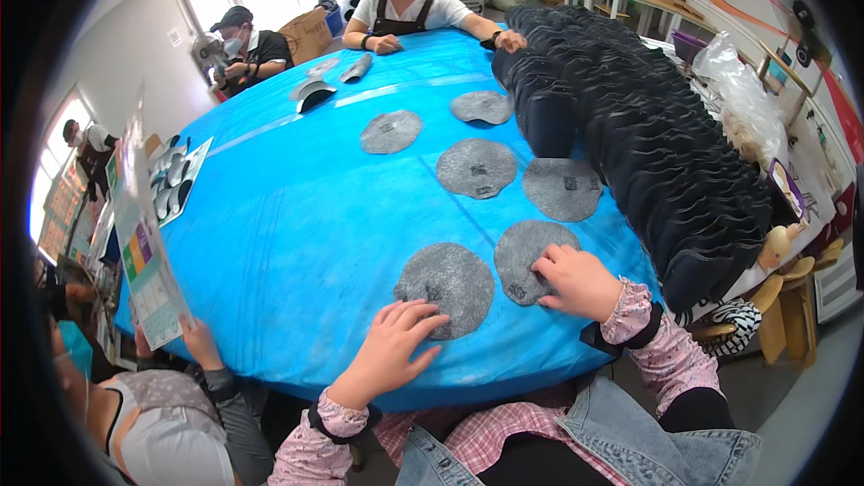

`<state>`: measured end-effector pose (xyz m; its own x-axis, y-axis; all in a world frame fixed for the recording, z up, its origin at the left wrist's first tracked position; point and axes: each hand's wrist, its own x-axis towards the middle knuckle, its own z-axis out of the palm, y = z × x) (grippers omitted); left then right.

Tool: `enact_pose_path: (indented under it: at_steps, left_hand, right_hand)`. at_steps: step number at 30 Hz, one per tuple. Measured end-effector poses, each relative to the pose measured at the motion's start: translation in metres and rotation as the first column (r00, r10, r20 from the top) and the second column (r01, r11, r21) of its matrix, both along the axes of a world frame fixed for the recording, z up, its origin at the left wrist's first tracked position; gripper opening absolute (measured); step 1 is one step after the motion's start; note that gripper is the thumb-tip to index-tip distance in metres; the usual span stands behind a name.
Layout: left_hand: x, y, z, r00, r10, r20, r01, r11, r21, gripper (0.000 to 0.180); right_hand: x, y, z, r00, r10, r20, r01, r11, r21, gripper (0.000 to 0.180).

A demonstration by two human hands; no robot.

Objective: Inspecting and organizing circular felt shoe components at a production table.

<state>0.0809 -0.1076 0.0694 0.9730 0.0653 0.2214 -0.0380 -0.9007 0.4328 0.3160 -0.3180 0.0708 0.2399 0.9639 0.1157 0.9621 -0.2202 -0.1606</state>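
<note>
Two round grey felt-like pieces lie flat on the blue-covered table in front of me. My left hand (389,348) rests its spread fingers on the lower left edge of the nearer left piece (456,279). On the right piece (522,250), my right hand (580,283) sets its bent fingertips and thumb, spread apart, near the right side; nothing shows gripped between them. Farther up lie more grey pieces with dark printed marks, among them one in the middle (463,162) and one beside the black stack (553,198).
Long rows of overlapping black curved pieces (648,144) fill the table's right side. Curved grey pieces (315,94) lie at the far left. A person (409,9) sits across the table, one hand by the stack. Another person at my left holds a printed board (144,256).
</note>
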Motion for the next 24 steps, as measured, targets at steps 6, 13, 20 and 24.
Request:
enact_pose_path:
  at_steps: [6,13,20,24]
  left_hand:
    - [0.045,0.024,0.007,0.999,-0.023,-0.042,0.031,0.98,0.198,0.021]
    - [0.089,0.019,0.036,0.926,0.057,-0.372,-0.042,0.998,0.05,0.018]
    - [0.093,0.024,0.03,0.979,-0.066,-0.195,0.064,0.998,-0.017,0.025]
    - [0.129,0.042,-0.002,0.974,-0.218,-0.066,0.217,0.976,-0.017,0.045]
  right_hand:
    - [0.013,-0.014,0.025,0.927,0.145,-0.345,-0.099,0.984,0.148,0.033]
    - [0.05,-0.004,0.034,0.912,-0.046,-0.408,0.075,0.996,0.055,0.037]
    - [0.072,0.012,0.017,0.954,-0.015,-0.3,0.078,0.977,0.198,0.027]
    - [0.093,0.007,-0.033,0.995,-0.099,-0.025,0.102,0.968,0.23,0.033]
